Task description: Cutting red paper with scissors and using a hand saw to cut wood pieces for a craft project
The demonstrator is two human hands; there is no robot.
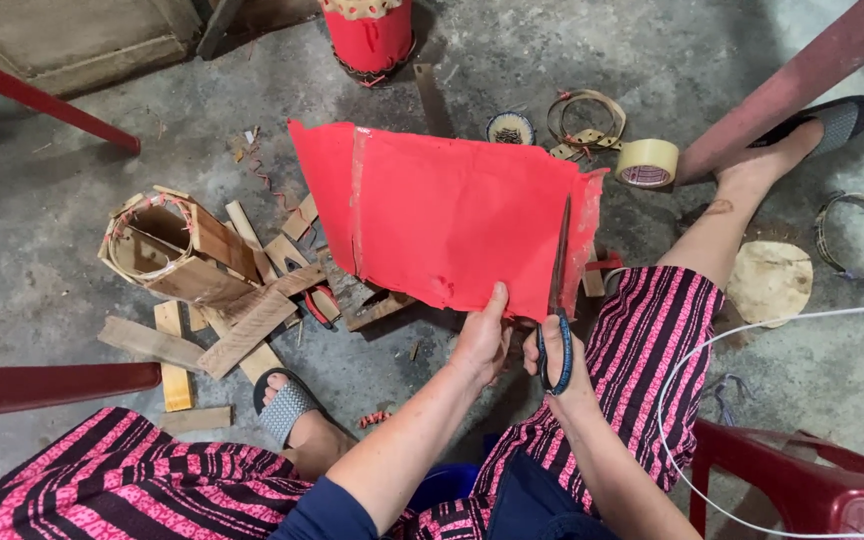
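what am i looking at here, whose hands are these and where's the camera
There is one picture, taken by a camera worn on a person's head, looking down at their own arms and lap. No machine is involved. The left hand pinches the lower edge of a red paper sheet. The right hand holds scissors, blades pointing up into the sheet. The person sits over a grey concrete floor. On it lie wood scraps, a small wooden frame, a roll of tape, some hoops and a red drum-like object.
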